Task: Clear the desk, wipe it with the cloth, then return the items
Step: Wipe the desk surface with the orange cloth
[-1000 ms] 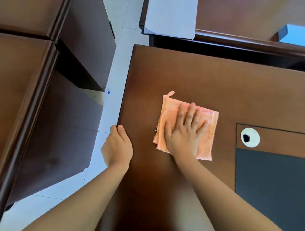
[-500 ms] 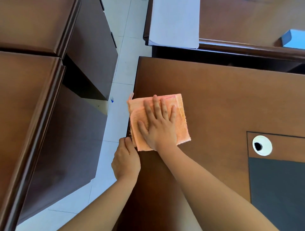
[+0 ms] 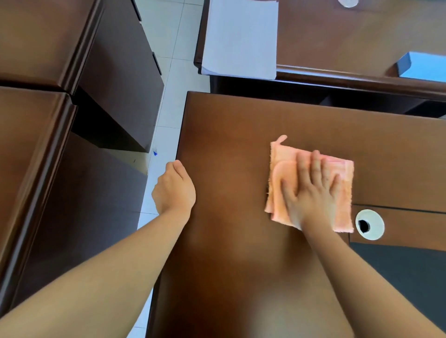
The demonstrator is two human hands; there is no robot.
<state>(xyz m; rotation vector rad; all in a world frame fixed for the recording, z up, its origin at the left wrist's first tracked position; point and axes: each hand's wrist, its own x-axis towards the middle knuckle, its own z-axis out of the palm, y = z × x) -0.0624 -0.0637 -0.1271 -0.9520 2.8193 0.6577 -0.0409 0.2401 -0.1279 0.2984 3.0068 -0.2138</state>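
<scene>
We are pressing our right hand (image 3: 311, 193), fingers spread flat, on the cloth (image 3: 311, 178) mid-desk (image 3: 229, 144) (beside the grommet (image 3: 369, 224)), while our left hand (image 3: 175, 188) is curling over the edge, presumably bracing us.

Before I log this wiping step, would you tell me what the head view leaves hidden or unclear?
- Left hand: its fingers curl over the desk edge, so the grip is hidden by the hand itself.
- Cloth: its middle is covered by the flat right hand.
- Blue box: cut off by the right edge.
- White disc: cut off by the top edge.
- Desk near side: below the bottom edge.
</scene>
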